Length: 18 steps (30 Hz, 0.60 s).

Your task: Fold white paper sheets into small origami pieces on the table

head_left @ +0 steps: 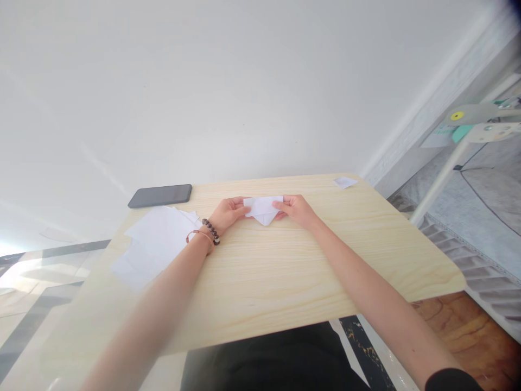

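A small piece of folded white paper (264, 206) is held over the middle of the light wooden table. Its top edge is straight and its lower part comes to a point toward me. My left hand (228, 213) pinches the left end, thumb on the near face and fingers behind. At the other end, my right hand (299, 209) grips it the same way, with its fingers partly hidden behind the paper. A dark bead bracelet (211, 231) and a thin cord bracelet (195, 233) circle my left wrist.
Loose white paper sheets (157, 239) lie in a pile at the left, partly under my left forearm. Behind them is a black phone (160, 195). A small folded paper (345, 182) sits at the table's far right corner. A white wall (244, 98) rises behind the table (260, 293).
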Motion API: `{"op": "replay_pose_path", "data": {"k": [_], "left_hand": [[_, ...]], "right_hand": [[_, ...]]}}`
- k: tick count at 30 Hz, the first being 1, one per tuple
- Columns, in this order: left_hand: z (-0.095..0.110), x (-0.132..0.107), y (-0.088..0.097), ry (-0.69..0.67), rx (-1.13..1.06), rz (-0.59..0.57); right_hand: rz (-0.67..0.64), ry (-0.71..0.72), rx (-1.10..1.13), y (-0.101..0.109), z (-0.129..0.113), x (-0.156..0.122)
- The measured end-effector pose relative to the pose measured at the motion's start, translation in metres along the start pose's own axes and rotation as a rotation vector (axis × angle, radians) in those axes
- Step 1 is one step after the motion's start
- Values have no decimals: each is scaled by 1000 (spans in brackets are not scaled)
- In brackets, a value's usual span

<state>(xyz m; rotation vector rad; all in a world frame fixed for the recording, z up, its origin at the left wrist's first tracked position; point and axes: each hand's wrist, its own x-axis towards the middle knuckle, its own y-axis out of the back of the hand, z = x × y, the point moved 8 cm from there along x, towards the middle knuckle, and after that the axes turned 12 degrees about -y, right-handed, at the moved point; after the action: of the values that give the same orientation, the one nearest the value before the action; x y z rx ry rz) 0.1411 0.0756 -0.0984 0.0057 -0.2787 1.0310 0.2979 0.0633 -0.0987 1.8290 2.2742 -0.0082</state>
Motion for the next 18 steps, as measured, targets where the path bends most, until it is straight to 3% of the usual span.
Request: {"op": "replay_pose_path", "data": {"k": [10, 18], "left_hand": [[-2, 0, -1, 27, 19, -33], [-3, 1, 2, 27, 51, -4]], "right_hand": [[-39, -26, -5, -2, -2, -2], [1, -28, -42, -1, 2, -1]]}}
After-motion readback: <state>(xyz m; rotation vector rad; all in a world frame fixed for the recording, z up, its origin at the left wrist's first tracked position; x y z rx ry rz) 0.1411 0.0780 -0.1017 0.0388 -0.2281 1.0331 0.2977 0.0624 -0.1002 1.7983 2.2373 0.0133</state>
